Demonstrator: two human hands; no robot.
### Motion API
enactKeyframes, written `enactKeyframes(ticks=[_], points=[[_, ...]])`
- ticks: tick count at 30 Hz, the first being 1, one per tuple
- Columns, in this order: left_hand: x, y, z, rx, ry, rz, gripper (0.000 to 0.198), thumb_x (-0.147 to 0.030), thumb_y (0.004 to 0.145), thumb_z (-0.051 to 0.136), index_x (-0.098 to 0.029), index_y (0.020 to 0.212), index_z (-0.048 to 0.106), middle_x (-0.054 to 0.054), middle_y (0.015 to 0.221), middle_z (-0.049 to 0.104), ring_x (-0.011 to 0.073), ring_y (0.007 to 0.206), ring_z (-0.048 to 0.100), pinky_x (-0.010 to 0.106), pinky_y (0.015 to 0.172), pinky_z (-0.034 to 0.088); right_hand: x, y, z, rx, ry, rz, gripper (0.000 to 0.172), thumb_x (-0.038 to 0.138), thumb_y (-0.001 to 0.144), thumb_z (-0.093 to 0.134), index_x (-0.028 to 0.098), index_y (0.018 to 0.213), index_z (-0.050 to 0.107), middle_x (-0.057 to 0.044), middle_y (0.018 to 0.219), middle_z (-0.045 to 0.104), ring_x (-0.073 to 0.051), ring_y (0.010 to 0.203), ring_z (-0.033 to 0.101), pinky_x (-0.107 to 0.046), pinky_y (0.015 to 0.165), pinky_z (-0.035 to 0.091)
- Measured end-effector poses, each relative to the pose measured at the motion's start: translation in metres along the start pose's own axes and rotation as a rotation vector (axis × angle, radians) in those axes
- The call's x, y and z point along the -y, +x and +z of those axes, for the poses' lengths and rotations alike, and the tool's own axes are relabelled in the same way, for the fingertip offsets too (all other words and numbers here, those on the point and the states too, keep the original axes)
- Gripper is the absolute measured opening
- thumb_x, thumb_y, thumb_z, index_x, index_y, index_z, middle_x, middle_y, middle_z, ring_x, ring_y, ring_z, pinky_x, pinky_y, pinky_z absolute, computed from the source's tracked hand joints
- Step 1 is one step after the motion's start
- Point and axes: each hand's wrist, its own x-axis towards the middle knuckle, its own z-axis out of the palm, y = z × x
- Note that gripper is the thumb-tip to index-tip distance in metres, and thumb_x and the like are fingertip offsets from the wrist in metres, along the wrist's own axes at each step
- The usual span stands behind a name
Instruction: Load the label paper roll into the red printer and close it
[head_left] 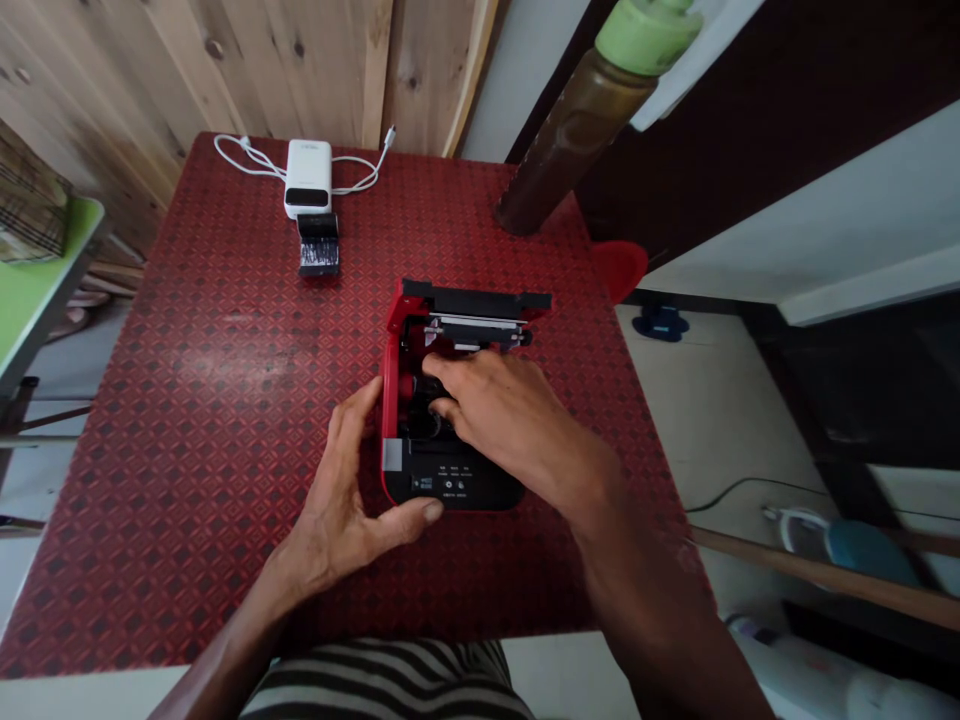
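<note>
A red and black label printer (450, 488) lies on the table with its lid (480, 300) raised. At its near left corner, my left hand (341, 495) holds the casing, fingers along the left side and thumb on the front edge. My right hand (499, 405) reaches into the open compartment from the right. Its thumb and index finger curl around something dark there, which the hand largely hides. Black round parts (426, 420) show just left of those fingertips.
On the red patterned table (225, 400) lie a white power bank (308, 175) with a white cable (360, 180) and a small black-and-white strip (319, 250). A tall brown bottle (574, 140) with a green lid stands at the far right. A red stool (621, 270) is beyond the right edge.
</note>
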Motion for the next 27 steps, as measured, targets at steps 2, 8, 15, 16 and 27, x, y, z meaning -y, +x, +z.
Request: enactKeyframes(ticks=[2, 8, 15, 16, 27], points=[[0.000, 0.000, 0.000, -0.005, -0.001, -0.002, 0.103, -0.052, 0.089, 0.085, -0.044, 0.174, 0.027, 0.011, 0.170, 0.043, 0.0436, 0.153, 0.044, 0.072, 0.124, 0.038, -0.001, 0.001, 0.000, -0.003, 0.012, 0.001, 0.028, 0.014, 0.104, 0.062, 0.023, 0.129, 0.072, -0.013, 0.114, 0.084, -0.035, 0.104, 0.081, -0.039, 0.072, 0.054], [0.002, 0.000, 0.001, -0.005, -0.002, 0.007, 0.102, -0.053, 0.090, 0.084, -0.045, 0.174, 0.026, 0.011, 0.171, 0.042, 0.0432, 0.153, 0.042, 0.072, 0.124, 0.037, 0.000, 0.004, 0.007, -0.033, -0.002, 0.002, 0.030, 0.012, 0.106, 0.055, 0.024, 0.124, 0.076, -0.011, 0.108, 0.085, -0.033, 0.100, 0.082, -0.038, 0.072, 0.056], [0.000, 0.000, 0.000, -0.004, -0.018, 0.006, 0.101, -0.053, 0.090, 0.085, -0.044, 0.173, 0.028, 0.010, 0.169, 0.044, 0.0416, 0.151, 0.043, 0.069, 0.124, 0.037, -0.008, -0.008, 0.017, -0.171, 0.168, -0.057, 0.037, 0.003, 0.104, 0.051, 0.022, 0.125, 0.075, -0.009, 0.121, 0.084, -0.027, 0.102, 0.082, -0.038, 0.085, 0.061], [0.000, 0.000, 0.000, -0.004, -0.022, 0.004, 0.101, -0.053, 0.090, 0.085, -0.045, 0.173, 0.028, 0.010, 0.169, 0.044, 0.0413, 0.151, 0.044, 0.068, 0.124, 0.038, -0.011, -0.013, 0.018, -0.212, 0.218, -0.079, 0.042, -0.001, 0.102, 0.050, 0.022, 0.125, 0.076, -0.007, 0.123, 0.084, -0.025, 0.104, 0.082, -0.037, 0.089, 0.062], [-0.004, 0.000, 0.000, -0.013, -0.042, -0.032, 0.103, -0.055, 0.088, 0.087, -0.041, 0.173, 0.031, 0.011, 0.169, 0.045, 0.0427, 0.154, 0.043, 0.067, 0.127, 0.036, -0.023, -0.057, 0.024, -0.467, 0.409, -0.432, 0.021, 0.001, 0.100, 0.065, 0.017, 0.105, 0.079, -0.004, 0.100, 0.082, -0.019, 0.093, 0.077, -0.035, 0.093, 0.064]])
